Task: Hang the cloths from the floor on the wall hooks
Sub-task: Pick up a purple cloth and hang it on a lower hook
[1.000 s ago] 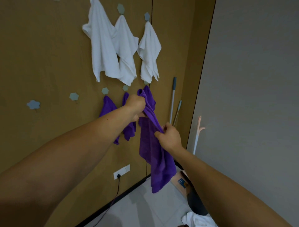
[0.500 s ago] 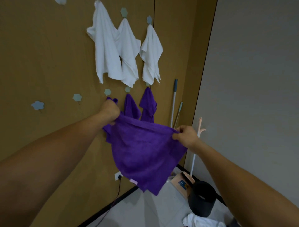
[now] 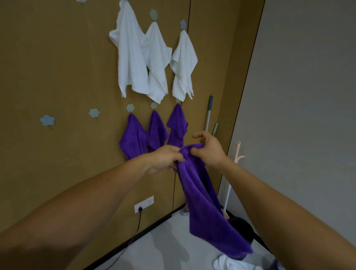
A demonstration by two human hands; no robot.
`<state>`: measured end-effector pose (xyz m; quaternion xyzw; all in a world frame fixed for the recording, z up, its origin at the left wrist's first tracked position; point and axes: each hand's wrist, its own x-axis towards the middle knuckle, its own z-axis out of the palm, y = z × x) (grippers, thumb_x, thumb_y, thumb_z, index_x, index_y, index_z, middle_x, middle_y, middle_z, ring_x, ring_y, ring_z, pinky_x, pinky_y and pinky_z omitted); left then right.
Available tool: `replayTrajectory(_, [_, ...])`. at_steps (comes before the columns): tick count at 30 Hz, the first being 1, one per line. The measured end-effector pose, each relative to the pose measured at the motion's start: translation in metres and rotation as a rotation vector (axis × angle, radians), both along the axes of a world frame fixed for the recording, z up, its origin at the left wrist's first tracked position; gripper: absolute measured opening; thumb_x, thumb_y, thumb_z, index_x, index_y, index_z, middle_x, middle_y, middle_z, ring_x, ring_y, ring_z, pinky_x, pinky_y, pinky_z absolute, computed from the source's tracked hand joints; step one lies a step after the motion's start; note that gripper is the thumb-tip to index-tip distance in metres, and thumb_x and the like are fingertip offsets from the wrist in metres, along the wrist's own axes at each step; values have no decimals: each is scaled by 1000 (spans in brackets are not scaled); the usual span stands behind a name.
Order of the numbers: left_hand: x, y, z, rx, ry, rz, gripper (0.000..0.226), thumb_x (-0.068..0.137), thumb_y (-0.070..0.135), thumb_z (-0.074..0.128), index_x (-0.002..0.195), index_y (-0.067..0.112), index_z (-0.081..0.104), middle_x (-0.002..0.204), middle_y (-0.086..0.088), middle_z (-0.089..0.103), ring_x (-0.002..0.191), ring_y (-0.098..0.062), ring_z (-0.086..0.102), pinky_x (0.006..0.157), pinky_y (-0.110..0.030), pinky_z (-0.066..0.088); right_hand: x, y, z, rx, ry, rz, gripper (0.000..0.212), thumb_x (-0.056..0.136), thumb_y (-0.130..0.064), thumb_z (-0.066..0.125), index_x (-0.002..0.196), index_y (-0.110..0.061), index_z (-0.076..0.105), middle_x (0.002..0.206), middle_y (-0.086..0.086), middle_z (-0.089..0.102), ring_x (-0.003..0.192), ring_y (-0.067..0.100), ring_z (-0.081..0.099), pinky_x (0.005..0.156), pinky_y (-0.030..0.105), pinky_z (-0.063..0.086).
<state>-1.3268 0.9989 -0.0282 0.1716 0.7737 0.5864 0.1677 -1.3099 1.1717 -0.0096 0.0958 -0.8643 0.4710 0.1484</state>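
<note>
My left hand (image 3: 167,158) and right hand (image 3: 209,150) pinch the bunched top of the purple cloth (image 3: 202,202), which hangs limp before the wall (image 3: 57,67). Light and floppy, I judge: hold a gathered corner.

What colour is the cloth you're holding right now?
Plain purple, no pattern; the cloth shows best in the head view.

Your purple cloth (image 3: 202,202) hides most of the round black bucket (image 3: 245,227) behind it. The crumpled white cloth (image 3: 228,263) on the floor (image 3: 163,246) runs off the bottom edge; a pale blue wall hook (image 3: 81,0) is clipped at the top.
</note>
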Motion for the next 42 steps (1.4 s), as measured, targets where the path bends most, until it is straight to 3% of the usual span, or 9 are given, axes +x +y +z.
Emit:
replayTrajectory(5, [5,17,9,358,-208,60,24,78,0,37,90,2,57,88,-15,56,81,-25,58,81,-38,48,4,6,-9,-270,43,-46,44,78,-15,79,109,-11,48,85,-3,61,68,5,59,59,13,51])
replayTrajectory(8, [12,21,11,264,-276,-11,22,75,11,41,73,9,62,71,-6,61,64,-15,61,64,-23,51,4,9,-11,-375,-15,-47,37,75,-18,82,95,-9,53,77,-1,60,67,10,58,63,23,51])
replayTrajectory(11, [10,22,6,147,-204,-26,20,82,23,59,90,8,70,87,-9,70,78,-20,66,79,-30,52,2,12,-10,-444,-127,10,27,75,-17,82,87,-11,59,78,4,65,72,16,61,66,29,54])
replayTrajectory(17, [1,20,5,260,-28,145,19,90,25,61,82,18,77,90,-6,75,83,-20,71,75,-28,56,3,13,-17,-463,14,-24,49,77,-32,80,115,-18,51,102,1,62,90,14,63,72,25,55])
replayTrajectory(25, [2,16,6,380,-235,237,23,85,25,63,93,5,73,93,-17,73,81,-28,71,81,-40,57,-1,11,-27,-157,288,-137,56,79,-31,77,122,-31,43,124,-12,48,108,4,51,87,21,48])
replayTrajectory(31, [6,12,4,352,-227,217,28,88,27,63,101,3,71,91,-15,73,78,-23,70,76,-33,57,1,6,-25,-190,275,-102,23,84,-13,71,90,-26,53,91,-14,60,88,2,60,74,26,50])
replayTrajectory(34, [6,13,4,369,-117,214,25,92,24,59,101,4,72,96,-16,73,82,-22,70,75,-29,57,6,3,-28,-229,200,-21,15,83,-21,74,90,-12,64,95,-4,65,95,15,63,86,37,53])
replayTrajectory(37, [8,15,3,363,-52,214,25,94,24,56,97,6,73,90,-14,73,81,-20,70,73,-27,57,9,2,-30,-134,143,7,35,78,-34,78,106,-15,68,113,2,60,106,11,56,95,29,48])
replayTrajectory(42, [9,18,-3,434,-130,240,21,92,20,56,95,7,72,93,-15,72,86,-22,68,86,-35,53,8,-5,-32,-52,230,-24,22,81,-21,76,101,-15,72,118,2,53,108,5,48,90,4,36])
